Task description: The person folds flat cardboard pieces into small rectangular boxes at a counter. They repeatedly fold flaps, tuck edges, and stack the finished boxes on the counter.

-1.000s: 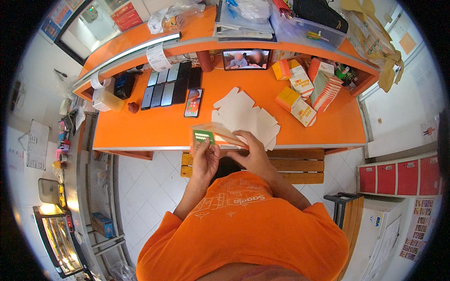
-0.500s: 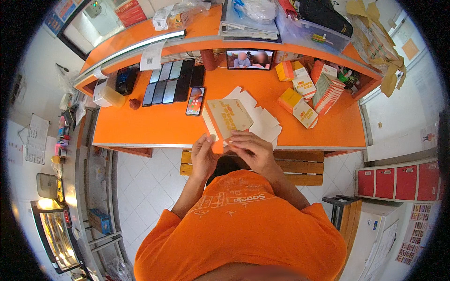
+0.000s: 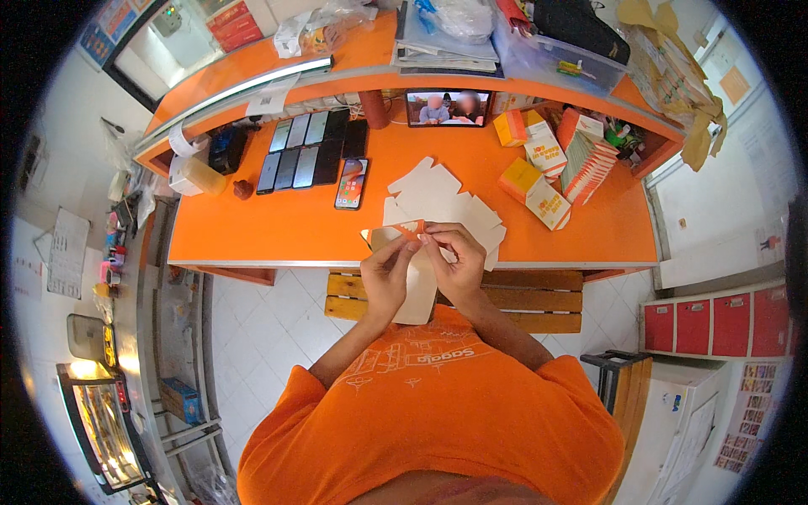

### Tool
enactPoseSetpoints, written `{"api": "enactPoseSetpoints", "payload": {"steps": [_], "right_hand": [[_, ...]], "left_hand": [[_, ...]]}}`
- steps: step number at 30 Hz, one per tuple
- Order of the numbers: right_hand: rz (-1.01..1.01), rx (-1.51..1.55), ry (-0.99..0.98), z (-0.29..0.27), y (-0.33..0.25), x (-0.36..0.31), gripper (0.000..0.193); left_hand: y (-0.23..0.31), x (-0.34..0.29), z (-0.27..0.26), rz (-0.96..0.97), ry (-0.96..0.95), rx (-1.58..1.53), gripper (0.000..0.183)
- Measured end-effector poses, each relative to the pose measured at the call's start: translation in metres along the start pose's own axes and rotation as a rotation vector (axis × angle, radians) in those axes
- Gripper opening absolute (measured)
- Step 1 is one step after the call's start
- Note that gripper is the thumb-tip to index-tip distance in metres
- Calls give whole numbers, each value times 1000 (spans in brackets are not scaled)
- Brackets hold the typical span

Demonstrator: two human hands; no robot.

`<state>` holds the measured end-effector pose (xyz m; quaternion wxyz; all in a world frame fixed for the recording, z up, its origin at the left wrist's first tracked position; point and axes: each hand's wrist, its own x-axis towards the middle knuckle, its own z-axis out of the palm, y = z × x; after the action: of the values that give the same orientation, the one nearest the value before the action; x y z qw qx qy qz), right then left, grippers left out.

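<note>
Both hands are closed on a partly folded cardboard food carton (image 3: 418,293) above the desk's near edge. Its plain pale side hangs down between my wrists, and an orange edge shows at the fingertips. My left hand (image 3: 384,273) pinches the carton's left side. My right hand (image 3: 459,259) pinches the upper edge close beside it, the thumbs nearly meeting. Just beyond lie flat, pale carton blanks (image 3: 433,195) with cut flaps, overlapping on the orange desk (image 3: 278,231). The carton's printed face is turned out of sight.
Finished orange-and-white cartons (image 3: 536,194) and a stack of striped card (image 3: 589,168) lie at the right. Several phones (image 3: 305,167) rest at the left, with one lit phone (image 3: 351,183) nearer. A tablet (image 3: 449,108) stands at the back; a wooden bench (image 3: 530,301) sits below.
The carton has been turned over and lowered toward me, so its plain side shows instead of the printed one. Both hands moved closer together at its upper edge, uncovering more of the blanks.
</note>
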<state>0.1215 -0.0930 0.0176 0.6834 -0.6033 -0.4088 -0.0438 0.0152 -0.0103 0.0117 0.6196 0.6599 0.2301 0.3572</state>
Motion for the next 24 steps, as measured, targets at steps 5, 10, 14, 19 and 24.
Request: {"api": "enactPoseSetpoints", "payload": {"steps": [5, 10, 14, 19, 24], "right_hand": [[-37, -4, -15, -3, 2, 1, 8], [-27, -23, -98, -2, 4, 3, 12], [-44, -142, -222, 1, -6, -16, 31], [103, 122, -175, -7, 4, -19, 44], [330, 228, -36, -4, 6, -30, 18]], "left_hand": [[-11, 5, -6, -47, -30, 64, 22], [-17, 3, 1, 84, -18, 16, 25], [-26, 4, 7, -104, 49, -366, 26], [-41, 17, -5, -145, -89, -391, 20], [-15, 1, 10, -91, -272, -72, 18]]}}
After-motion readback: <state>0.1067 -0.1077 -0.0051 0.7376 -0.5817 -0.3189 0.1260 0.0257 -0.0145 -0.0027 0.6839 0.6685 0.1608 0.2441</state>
